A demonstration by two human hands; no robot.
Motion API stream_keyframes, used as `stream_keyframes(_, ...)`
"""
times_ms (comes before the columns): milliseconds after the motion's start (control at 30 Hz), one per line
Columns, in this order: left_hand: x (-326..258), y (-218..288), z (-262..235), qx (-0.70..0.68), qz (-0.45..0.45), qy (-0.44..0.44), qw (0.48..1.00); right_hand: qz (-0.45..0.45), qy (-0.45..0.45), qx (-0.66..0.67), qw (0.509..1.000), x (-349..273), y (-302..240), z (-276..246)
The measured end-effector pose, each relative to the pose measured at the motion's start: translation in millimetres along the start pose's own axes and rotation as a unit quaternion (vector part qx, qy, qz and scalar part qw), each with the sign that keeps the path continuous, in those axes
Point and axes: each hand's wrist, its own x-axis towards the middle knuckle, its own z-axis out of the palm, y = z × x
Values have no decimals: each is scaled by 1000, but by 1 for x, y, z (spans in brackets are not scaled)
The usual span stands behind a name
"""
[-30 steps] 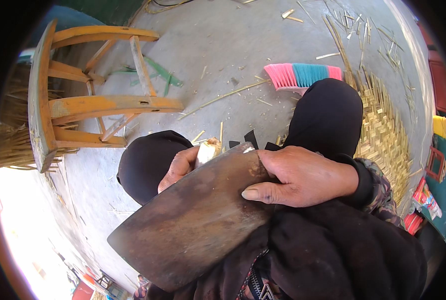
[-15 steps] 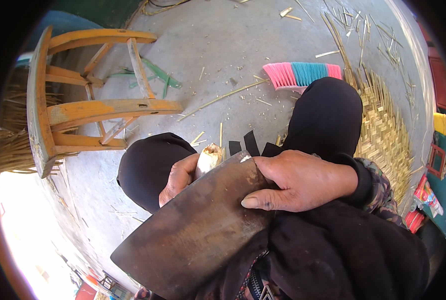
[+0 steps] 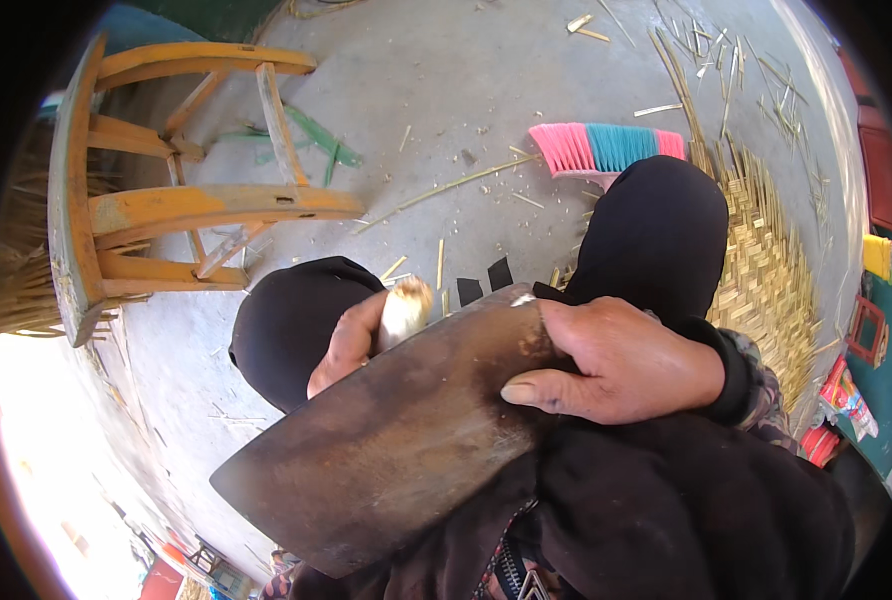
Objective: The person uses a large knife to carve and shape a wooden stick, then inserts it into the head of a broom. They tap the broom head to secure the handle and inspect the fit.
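Note:
A broad, dark, stained cleaver blade [image 3: 396,430] lies slantwise across my lap, its narrow end pointing to the lower left. My right hand [image 3: 616,365] grips it at the upper right, the thumb pressed flat on the blade face and the other fingers hidden behind. Beyond the blade's far edge, my left hand [image 3: 351,340] is closed around a pale, round stick-like piece [image 3: 404,310] with a rough, brownish end. Much of that hand and the lower part of the piece are hidden by the blade. Whether blade and piece touch cannot be told.
An orange wooden stool [image 3: 216,210] lies on its side at the left. A pink and teal broom head [image 3: 606,148] rests beyond my right knee, beside a woven mat of split strips [image 3: 766,260]. Loose strips and chips litter the grey floor [image 3: 416,110].
The blade and my right hand have shifted slightly; that hand is a little farther right. The pale piece's end has moved a bit left and away from me. Both hands keep their holds.

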Motion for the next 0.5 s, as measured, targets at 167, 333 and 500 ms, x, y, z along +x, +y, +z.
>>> stream_keyframes(167, 24, -15, -12, 49, -110, 11, 993, -4, -52, -15, 999, 11, -8, -6)
stream_keyframes(333, -6, 24, -8, -35, -69, -94, 993, 1, -73, -14, 997, 15, -3, -9)
stream_keyframes(500, -15, 21, 8, -73, 37, -36, 996, 0, -82, -7, 997, 18, -4, -7)
